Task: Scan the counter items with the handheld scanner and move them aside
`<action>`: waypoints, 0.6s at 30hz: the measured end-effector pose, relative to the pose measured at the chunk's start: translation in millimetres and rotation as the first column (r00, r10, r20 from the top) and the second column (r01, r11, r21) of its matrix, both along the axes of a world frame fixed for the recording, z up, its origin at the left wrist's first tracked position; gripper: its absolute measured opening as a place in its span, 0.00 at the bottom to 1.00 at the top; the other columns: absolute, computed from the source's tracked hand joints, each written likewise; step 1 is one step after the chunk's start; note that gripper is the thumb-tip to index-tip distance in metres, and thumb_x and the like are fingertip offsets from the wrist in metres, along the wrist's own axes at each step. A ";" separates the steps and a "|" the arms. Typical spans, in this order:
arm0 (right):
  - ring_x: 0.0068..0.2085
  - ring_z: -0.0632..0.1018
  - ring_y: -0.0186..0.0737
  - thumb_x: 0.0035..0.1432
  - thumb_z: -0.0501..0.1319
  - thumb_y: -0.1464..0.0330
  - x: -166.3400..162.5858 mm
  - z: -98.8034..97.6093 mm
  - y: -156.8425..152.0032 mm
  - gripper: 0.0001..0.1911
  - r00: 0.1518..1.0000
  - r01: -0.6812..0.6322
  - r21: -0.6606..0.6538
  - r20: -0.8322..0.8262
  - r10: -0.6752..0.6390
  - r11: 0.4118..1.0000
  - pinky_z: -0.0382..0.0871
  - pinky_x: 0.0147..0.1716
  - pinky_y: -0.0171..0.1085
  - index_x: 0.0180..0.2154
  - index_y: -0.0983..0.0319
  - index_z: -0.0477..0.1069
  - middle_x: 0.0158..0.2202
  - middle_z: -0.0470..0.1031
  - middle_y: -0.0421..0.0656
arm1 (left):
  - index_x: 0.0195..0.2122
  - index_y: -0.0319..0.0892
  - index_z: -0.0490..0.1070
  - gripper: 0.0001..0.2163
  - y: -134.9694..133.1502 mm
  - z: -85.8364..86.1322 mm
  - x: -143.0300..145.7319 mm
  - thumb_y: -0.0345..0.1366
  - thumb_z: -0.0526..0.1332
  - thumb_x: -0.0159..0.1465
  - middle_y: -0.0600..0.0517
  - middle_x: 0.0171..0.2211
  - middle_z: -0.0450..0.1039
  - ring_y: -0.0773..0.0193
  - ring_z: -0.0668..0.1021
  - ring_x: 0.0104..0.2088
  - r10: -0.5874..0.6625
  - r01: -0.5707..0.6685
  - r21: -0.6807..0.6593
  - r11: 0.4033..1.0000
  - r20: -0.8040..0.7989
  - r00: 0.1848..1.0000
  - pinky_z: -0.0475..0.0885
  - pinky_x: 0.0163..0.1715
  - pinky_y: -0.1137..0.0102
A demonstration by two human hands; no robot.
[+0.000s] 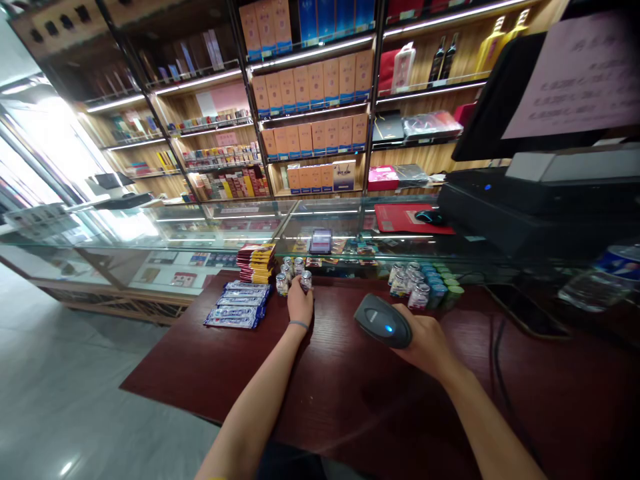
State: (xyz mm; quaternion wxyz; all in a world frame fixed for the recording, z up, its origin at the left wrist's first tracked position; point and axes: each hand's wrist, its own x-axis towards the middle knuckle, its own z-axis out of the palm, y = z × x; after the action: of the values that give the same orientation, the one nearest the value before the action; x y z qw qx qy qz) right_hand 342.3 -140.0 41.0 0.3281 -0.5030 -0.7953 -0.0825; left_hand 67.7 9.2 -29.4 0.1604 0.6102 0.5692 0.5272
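Dark red desk (350,400), goods along its far edge. Right hand (425,343) wrapped tight round a black scanner (383,321), blue light on, nose pointing left. Left hand (300,303): fingers closed on a small jar (306,280) at the front of the jar cluster (286,272). Best, I judge: lift it clear of its neighbours and turn its barcode square to the scanner.

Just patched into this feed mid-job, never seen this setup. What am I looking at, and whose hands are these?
One camera, worn on a person's head, looks down at their own bare hands; there is no machine. The left hand touches a cluster of small jars; whether it grips one is unclear. The right hand holds a black barcode scanner. Both are over a dark red counter with blue packets and more jars, a glass display case behind.
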 end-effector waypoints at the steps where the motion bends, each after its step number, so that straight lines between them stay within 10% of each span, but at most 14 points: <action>1: 0.25 0.81 0.43 0.51 0.59 0.68 -0.4 1.1 -0.2 0.16 1.000 -0.008 0.002 -0.006 0.008 1.000 0.63 0.23 0.34 0.44 0.57 0.62 0.26 0.78 0.37 | 0.53 0.41 0.67 0.20 0.4 -1.5 -0.4 0.29 0.63 0.59 0.41 0.49 0.73 0.51 0.75 0.54 0.002 -0.002 0.011 1.000 -0.004 1.000 0.67 0.58 0.55; 12: 0.24 0.81 0.44 0.53 0.59 0.66 0.9 1.4 1.4 0.18 1.000 -0.015 0.042 0.003 0.015 0.999 0.65 0.22 0.34 0.46 0.58 0.62 0.26 0.78 0.38 | 0.62 0.45 0.64 0.28 -8.3 12.9 -7.6 0.23 0.58 0.60 0.39 0.66 0.55 0.48 0.61 0.68 -0.088 0.123 0.117 0.985 -0.266 0.960 0.61 0.64 0.50; 18: 0.26 0.82 0.44 0.53 0.59 0.67 2.0 -0.5 2.7 0.18 1.000 -0.011 0.064 0.005 0.011 0.998 0.65 0.23 0.35 0.46 0.58 0.62 0.27 0.79 0.37 | 0.59 0.47 0.69 0.25 -0.3 26.0 -25.4 0.24 0.56 0.62 0.42 0.61 0.66 0.50 0.65 0.65 -0.178 0.269 0.131 0.954 -0.474 0.862 0.57 0.66 0.51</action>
State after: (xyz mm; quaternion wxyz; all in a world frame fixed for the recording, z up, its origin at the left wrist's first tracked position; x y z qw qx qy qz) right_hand 344.3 -137.3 40.5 0.3426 -0.4878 -0.7957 -0.1071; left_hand 42.3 8.9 -3.5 0.0225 0.7916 0.4621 0.3992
